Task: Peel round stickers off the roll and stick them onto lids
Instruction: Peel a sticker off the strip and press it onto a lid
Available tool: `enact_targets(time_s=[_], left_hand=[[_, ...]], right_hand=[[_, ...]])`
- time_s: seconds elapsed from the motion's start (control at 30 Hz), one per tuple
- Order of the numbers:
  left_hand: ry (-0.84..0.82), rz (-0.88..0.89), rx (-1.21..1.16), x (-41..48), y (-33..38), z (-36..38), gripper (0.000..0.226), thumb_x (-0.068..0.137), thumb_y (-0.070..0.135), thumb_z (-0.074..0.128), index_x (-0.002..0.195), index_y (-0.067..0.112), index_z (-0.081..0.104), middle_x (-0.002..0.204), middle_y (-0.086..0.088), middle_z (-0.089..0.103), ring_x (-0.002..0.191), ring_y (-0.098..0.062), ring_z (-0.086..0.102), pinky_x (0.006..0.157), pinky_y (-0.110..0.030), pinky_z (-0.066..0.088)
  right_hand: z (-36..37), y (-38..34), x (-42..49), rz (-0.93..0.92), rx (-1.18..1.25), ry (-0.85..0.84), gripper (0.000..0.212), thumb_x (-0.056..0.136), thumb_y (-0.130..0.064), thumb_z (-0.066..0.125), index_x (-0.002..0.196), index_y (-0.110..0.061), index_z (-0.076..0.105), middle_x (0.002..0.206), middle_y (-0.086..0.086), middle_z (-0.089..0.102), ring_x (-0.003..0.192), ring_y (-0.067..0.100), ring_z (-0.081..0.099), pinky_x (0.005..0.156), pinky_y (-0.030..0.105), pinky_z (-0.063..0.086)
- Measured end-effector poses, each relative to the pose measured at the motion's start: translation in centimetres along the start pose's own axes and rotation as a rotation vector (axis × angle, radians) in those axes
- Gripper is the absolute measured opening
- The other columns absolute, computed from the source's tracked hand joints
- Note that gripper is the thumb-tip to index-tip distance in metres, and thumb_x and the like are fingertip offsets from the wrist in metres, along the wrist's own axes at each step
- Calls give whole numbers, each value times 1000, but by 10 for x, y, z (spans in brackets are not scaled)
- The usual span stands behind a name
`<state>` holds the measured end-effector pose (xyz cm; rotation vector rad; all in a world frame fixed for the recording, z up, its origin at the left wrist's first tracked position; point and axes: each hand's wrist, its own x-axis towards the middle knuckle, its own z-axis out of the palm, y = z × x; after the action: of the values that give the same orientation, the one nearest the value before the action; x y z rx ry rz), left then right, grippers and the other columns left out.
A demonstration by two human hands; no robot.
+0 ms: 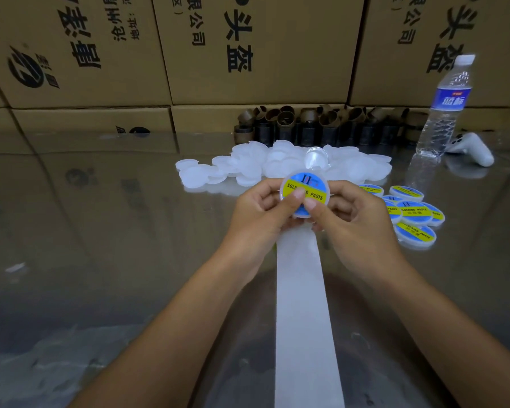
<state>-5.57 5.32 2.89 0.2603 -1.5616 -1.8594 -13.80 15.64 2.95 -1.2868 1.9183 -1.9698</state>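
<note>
Two hands meet above the middle of the glossy grey surface [100, 231], both gripping one round translucent white plastic lid [283, 188] between them. The left hand [256, 210] curls its fingers behind the lid's left edge and the right hand [357, 219] curls round its right edge. Both thumbs press side by side on the round blue and yellow sticker [306, 179] that covers the lid's face. The lid is tilted toward the camera. From beneath the hands a long white backing strip [302, 290] runs to the near edge of the view. Just beyond the hands lies a heap of plain translucent white lids [277, 166]. Near the right hand, on its right, sits a cluster of lids already bearing blue and yellow stickers [412, 216]. Farther back stand brown cardboard tube cores [321, 125], a clear plastic water bottle with a blue label [442, 113] and a wall of brown cardboard boxes [248, 54].
</note>
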Motion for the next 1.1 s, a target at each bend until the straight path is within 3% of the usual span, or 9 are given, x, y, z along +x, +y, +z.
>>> enact_targets(time_s=[0.2,0.37,0.6,0.73,0.93,1.1], left_hand=[[-5,-18,29,-1,0,0,14,87,10,63,101,7,64,94,-12,72,86,-25,68,89,-42,54],[-41,0,103,-3,-1,1,33,81,5,71,112,5,61,102,-13,72,94,-25,69,88,-33,55],[-28,15,82,-2,-3,0,22,83,-1,67,103,8,62,82,-1,72,70,-7,68,67,-17,52],[-5,-3,64,0,-2,-1,8,90,12,61,97,10,63,82,-2,72,68,-11,66,68,-21,55],[15,-11,21,0,0,-2,10,93,16,55,93,7,61,80,-4,71,64,-9,65,70,-25,56],[28,-10,47,0,1,-1,11,92,17,57,94,8,63,78,-2,71,66,-10,66,71,-26,57]], right_hand=[[1,1,2,-10,47,66,11,92,-17,58,92,-27,56,57,-6,66,49,4,57,57,16,46],[-1,2,2,-19,36,108,13,92,-15,57,89,-27,56,56,2,65,47,5,56,54,16,45],[0,1,1,0,56,73,16,91,-12,59,105,-18,54,64,8,66,52,10,60,57,14,46],[-1,0,1,-24,39,69,16,92,-10,58,102,-23,55,65,10,64,52,10,58,57,15,46],[-1,-2,1,-44,6,16,35,85,-8,67,110,-29,56,64,1,63,55,10,59,59,16,47],[-2,-3,2,-36,15,15,38,86,-5,65,109,-35,55,63,-2,61,54,8,59,59,17,49]])
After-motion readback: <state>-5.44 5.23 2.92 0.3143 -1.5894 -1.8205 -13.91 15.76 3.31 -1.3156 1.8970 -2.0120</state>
